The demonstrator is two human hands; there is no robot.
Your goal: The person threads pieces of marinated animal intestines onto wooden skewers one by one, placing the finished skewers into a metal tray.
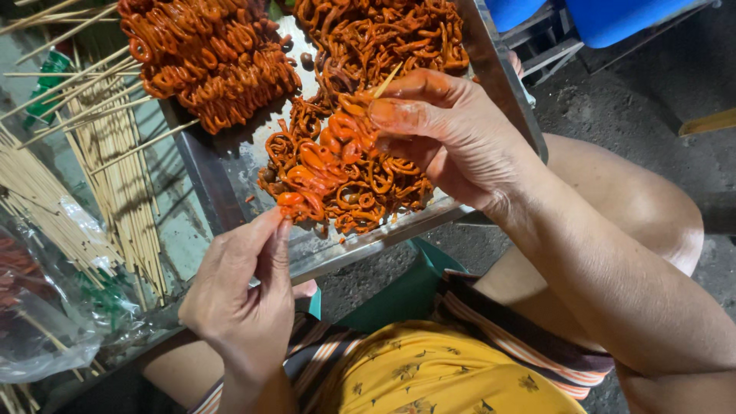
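While the left hand (244, 295) pinches the lower end of a skewered strip of orange-red marinated meat (326, 157) between thumb and fingers, the right hand (445, 134) grips the upper end of the same piece, its fingers closed around the coils and stained with the marinade. A thin bamboo skewer tip (387, 80) projects from the top of the meat, just beside the right thumb. The held piece hangs just above a flat metal tray (222, 172), which slopes toward the person.

Loose coiled meat strips (368, 38) fill the right part of the tray and continue directly beneath both hands. A separate heap of finished skewers (207, 57) lies across the upper left of the tray, their bare stick ends projecting past the tray's left edge.

To the left of the tray, bundles of unused bamboo sticks (115, 176) lie on the work surface. A clear plastic bag (54, 322) sits at the lower left, near the left wrist. Below the tray, the person's yellow patterned garment (445, 372) and bare knee (644, 207) are visible. A blue container (613, 19) stands on the dark floor at the upper right, well apart from the hands.
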